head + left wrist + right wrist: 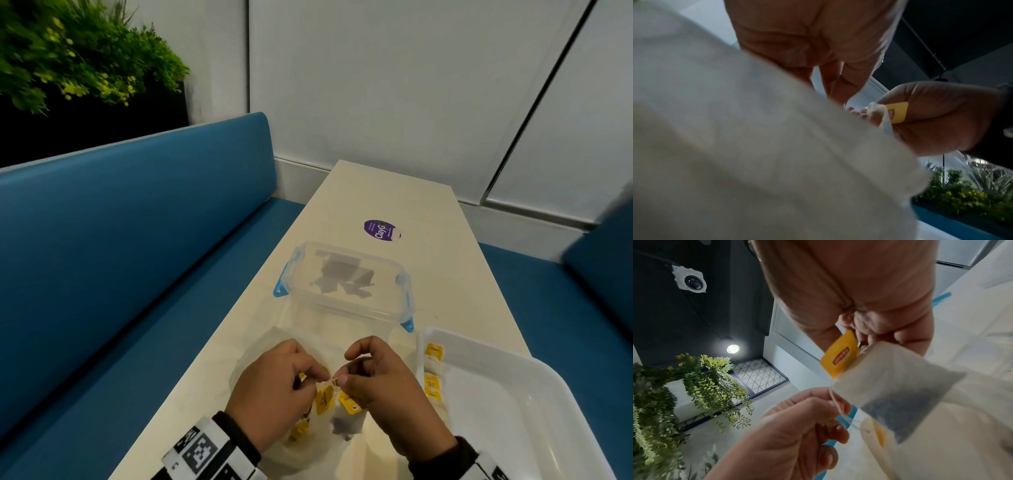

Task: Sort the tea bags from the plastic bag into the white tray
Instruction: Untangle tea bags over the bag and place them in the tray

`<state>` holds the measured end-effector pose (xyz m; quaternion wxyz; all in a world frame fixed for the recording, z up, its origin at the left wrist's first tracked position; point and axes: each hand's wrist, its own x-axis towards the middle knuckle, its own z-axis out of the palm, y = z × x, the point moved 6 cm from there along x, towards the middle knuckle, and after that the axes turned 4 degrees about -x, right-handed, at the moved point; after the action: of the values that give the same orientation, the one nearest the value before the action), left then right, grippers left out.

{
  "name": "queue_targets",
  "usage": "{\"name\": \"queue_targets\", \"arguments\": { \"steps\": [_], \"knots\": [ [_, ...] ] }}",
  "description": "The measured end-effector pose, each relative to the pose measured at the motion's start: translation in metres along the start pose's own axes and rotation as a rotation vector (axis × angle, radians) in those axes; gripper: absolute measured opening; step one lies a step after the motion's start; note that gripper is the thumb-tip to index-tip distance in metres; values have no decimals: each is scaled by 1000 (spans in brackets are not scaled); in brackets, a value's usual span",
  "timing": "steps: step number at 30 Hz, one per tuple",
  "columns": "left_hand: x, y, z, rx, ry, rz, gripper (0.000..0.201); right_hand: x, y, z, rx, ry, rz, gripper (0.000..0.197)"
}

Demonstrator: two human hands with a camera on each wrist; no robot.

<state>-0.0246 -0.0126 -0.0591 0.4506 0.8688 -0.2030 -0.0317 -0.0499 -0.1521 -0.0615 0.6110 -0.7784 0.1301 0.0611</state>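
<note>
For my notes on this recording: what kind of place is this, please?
Probably a café or office lounge booth. A blue upholstered bench runs beside a narrow white table, with a green plant wall behind it and a dark ceiling lamp.

Head view: high, facing forward and down along the long cream tabletop (383, 198), both hands near the bottom edge, blue padded bench (137, 240) left. Left wrist view: very close, aimed up past the left hand (818, 40) from under blurred translucent plastic bag (735, 146); right hand (941, 116) opposite. Right wrist view: very close, tilted up toward dark ceiling, right hand (859, 288) on top, left hand (793, 426) below. All three share the pinched yellow paper tag (840, 358) and both hands.
</note>
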Motion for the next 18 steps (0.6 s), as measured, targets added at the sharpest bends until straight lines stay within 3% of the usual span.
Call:
{"name": "queue_targets", "arguments": {
  "steps": [4,13,18],
  "knots": [
    [-3,-1,1,-151,35,-76,7,1,-2,1,27,16,-8,28],
    [0,-7,7,-246,53,-174,12,-5,-7,1,32,77,-82,28],
    [-2,-11,5,-221,134,-197,22,-8,-7,0,53,129,-114,28]
  ]
}}
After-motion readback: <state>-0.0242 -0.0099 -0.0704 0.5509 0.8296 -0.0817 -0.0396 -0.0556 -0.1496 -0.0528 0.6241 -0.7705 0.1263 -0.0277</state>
